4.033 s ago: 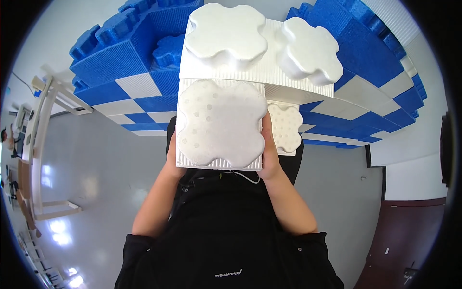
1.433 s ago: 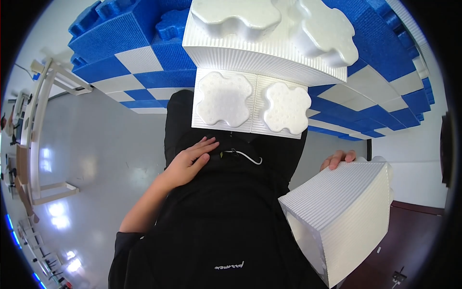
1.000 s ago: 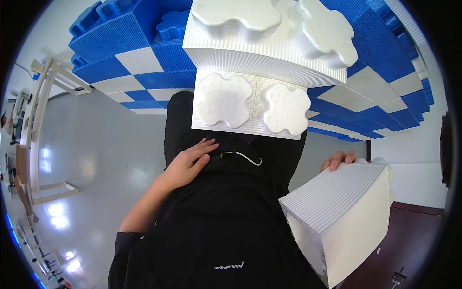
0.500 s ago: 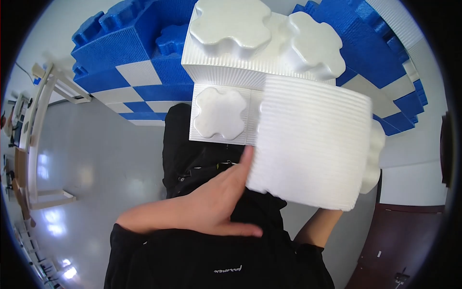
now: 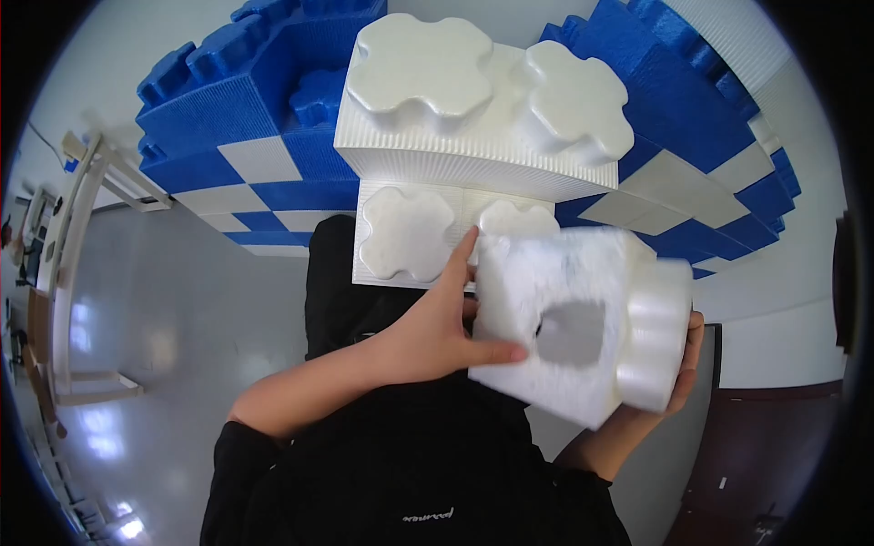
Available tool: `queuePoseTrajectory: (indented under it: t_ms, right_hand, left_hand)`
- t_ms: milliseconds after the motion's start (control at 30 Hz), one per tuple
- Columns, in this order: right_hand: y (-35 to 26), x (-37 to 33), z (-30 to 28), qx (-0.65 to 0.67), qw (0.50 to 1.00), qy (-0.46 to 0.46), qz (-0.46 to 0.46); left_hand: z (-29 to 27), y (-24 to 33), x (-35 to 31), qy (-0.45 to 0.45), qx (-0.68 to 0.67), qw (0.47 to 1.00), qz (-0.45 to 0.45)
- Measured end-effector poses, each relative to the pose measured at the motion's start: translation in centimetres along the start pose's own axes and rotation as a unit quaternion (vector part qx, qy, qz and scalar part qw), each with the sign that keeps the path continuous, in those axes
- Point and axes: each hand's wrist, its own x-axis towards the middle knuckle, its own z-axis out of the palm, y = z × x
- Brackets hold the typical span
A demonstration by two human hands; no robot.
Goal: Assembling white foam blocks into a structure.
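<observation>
A white foam building block (image 5: 510,300) is held up between both hands, just in front of my body. Its hollow underside, with a rounded opening, faces up toward me, and its lobed stud points right. My left hand (image 5: 446,318) grips the block's left side, thumb on the hollow face and fingers along the far side. At the stud end, my right hand (image 5: 689,364) supports it from the right, mostly hidden behind it. Just beyond stands a larger white block (image 5: 473,136) with two clover-shaped studs, above a lower white layer (image 5: 460,214) with studs.
Blue and white block walls rise at the left (image 5: 273,155) and right (image 5: 678,136) of the white blocks. A white-framed table (image 5: 68,273) stands along the left side. A dark red door (image 5: 765,455) is at the lower right.
The held block has turned, so its hollow underside now shows instead of a ribbed side. My left hand has moved right and closed onto it; my right fingers have come into view.
</observation>
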Motion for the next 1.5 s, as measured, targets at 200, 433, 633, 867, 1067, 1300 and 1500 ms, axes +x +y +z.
queuePoseTrajectory:
  t_ms: [200, 433, 633, 867, 1067, 1300, 1500]
  right_hand:
    - [0.1, 1.2, 2.2, -0.110, 0.991, 0.012, -0.073]
    - [0.6, 3.2, 7.7, -0.149, 0.985, 0.016, -0.084]
    - [0.4, 3.5, 8.2, -0.163, 0.983, -0.049, -0.068]
    - [-0.3, 3.9, 9.9, -0.200, 0.972, -0.102, -0.067]
    - [2.0, 4.1, 9.4, -0.239, 0.959, -0.094, -0.124]
    - [3.6, 3.6, 9.5, -0.171, 0.978, -0.087, -0.077]
    - [4.8, 3.4, 9.3, -0.179, 0.973, -0.091, -0.118]
  left_hand:
    - [0.8, -1.9, 2.9, 0.186, 0.328, 0.897, 0.229]
    - [0.5, -1.7, 1.9, 0.125, 0.319, 0.886, 0.312]
    - [0.1, -1.2, 1.3, 0.071, 0.244, 0.898, 0.360]
    - [2.2, -0.3, 1.2, 0.156, 0.377, 0.822, 0.397]
    - [1.2, 0.2, 1.6, 0.193, 0.429, 0.790, 0.394]
    - [0.3, 0.9, 4.4, 0.150, 0.492, 0.747, 0.422]
    - [-0.1, -1.3, 5.5, 0.175, 0.430, 0.758, 0.459]
